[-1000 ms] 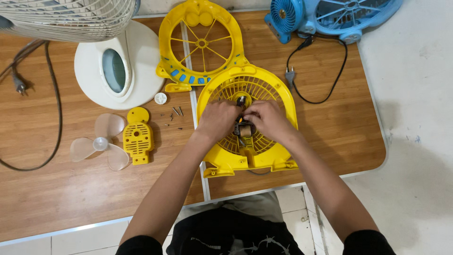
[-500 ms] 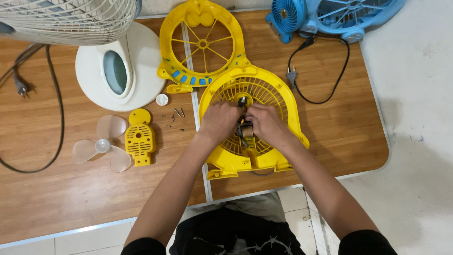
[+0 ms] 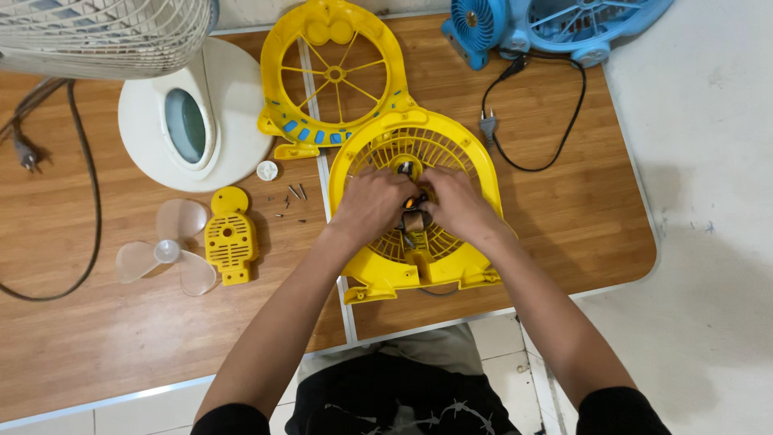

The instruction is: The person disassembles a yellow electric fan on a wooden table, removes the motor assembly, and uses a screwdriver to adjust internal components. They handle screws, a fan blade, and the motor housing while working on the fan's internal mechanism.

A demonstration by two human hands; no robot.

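Observation:
A yellow fan housing (image 3: 419, 145) with a round grille lies flat on the wooden table (image 3: 97, 354). Both hands rest on its middle. My left hand (image 3: 370, 205) and my right hand (image 3: 459, 203) close their fingers around the small motor (image 3: 415, 219) at the grille's centre, where copper windings and a short shaft show between them. What the fingertips pinch is hidden. A second yellow grille shell (image 3: 334, 72) lies just behind the housing, touching it.
A clear three-blade propeller (image 3: 165, 251), a yellow motor cover (image 3: 229, 238), a white knob (image 3: 266, 170) and loose screws (image 3: 295, 193) lie left of the housing. A white fan base (image 3: 233, 105) and wire guard (image 3: 97, 32) stand far left; a blue fan (image 3: 523, 24) with black cord (image 3: 555, 141) far right.
Both hands stay on the motor with only small finger shifts. The view has tilted slightly; nothing on the table has moved.

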